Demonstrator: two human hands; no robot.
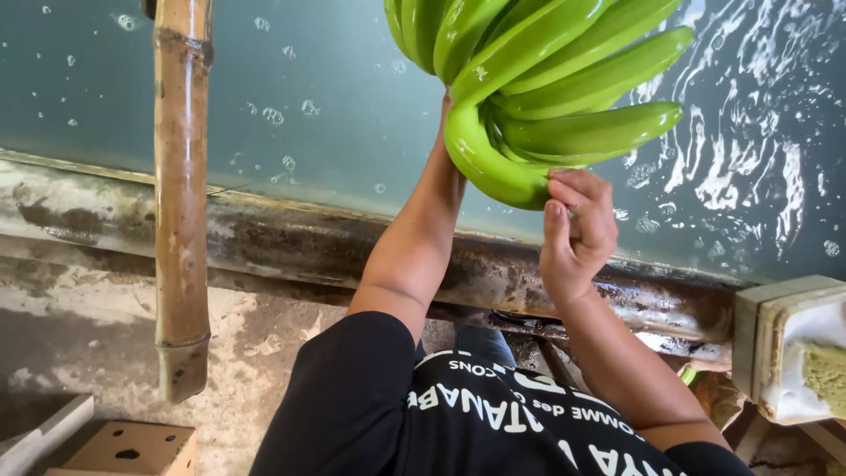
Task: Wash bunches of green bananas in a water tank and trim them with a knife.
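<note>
- banana bunch above water tank, left hand behind it
- right hand at bunch's lower end
- bamboo pole far left of grip
- cardboard box below pole

A single head-worn camera looks steeply down and forward, over the person's own black shirt at the bottom centre of the frame. It faces a water tank that fills the upper half, its stained rim crossing the middle from left to right. The view is close: both forearms rise from the lower centre towards the upper centre. A bamboo pole stands at left, the floor lower left.
</note>
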